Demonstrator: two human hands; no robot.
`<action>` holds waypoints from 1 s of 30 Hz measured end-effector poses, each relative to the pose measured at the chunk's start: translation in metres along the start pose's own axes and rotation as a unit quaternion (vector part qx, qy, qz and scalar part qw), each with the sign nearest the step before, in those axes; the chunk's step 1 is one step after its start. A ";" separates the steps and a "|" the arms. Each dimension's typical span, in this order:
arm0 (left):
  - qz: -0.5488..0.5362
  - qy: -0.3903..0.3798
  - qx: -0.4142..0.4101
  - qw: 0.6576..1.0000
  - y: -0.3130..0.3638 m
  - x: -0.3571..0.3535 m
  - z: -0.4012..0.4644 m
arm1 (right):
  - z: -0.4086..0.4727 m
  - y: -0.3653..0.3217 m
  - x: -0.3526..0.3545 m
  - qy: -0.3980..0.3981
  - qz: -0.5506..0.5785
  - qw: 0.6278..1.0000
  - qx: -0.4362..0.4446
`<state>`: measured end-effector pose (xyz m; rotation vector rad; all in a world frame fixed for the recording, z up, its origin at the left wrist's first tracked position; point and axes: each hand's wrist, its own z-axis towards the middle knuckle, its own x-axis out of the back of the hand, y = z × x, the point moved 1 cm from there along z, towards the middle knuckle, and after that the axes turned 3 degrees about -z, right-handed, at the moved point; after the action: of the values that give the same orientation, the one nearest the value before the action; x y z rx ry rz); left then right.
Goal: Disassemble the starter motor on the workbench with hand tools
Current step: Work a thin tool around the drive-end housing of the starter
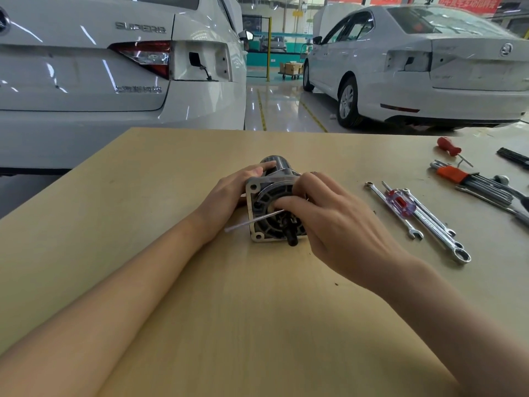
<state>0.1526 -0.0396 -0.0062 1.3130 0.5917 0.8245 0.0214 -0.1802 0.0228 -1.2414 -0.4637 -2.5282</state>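
Note:
The starter motor (pixel 267 206) lies on its side in the middle of the wooden workbench (pixel 257 310), its silver flanged end and short shaft facing me. My left hand (pixel 229 193) grips the motor's left side, fingers curled over the dark body. My right hand (pixel 329 222) covers the right part of the flange. Its fingers pinch a thin metal rod (pixel 252 220), a long bolt or a tool shaft, which slants down to the left across the flange face. The motor's right side is hidden behind my right hand.
Right of the motor lie two combination wrenches (pixel 429 222) and a clear-handled screwdriver (pixel 400 204). Farther right are a hex key set in an orange holder (pixel 469 181) and a red-handled screwdriver (pixel 449 147). Two white cars stand beyond the bench's far edge.

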 end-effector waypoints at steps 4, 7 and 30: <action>-0.003 -0.002 -0.002 1.000 -0.001 0.001 0.001 | -0.002 -0.001 0.004 0.014 0.030 0.999 0.000; -0.003 -0.003 -0.001 1.000 -0.002 0.001 0.001 | -0.003 0.004 0.008 0.126 0.159 0.972 -0.121; 0.005 0.002 -0.003 1.000 -0.004 0.002 0.004 | 0.000 -0.003 -0.003 0.212 0.728 0.378 -0.532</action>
<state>0.1573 -0.0405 -0.0098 1.3091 0.5863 0.8373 0.0214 -0.1772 0.0199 -0.4113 1.8141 -0.9778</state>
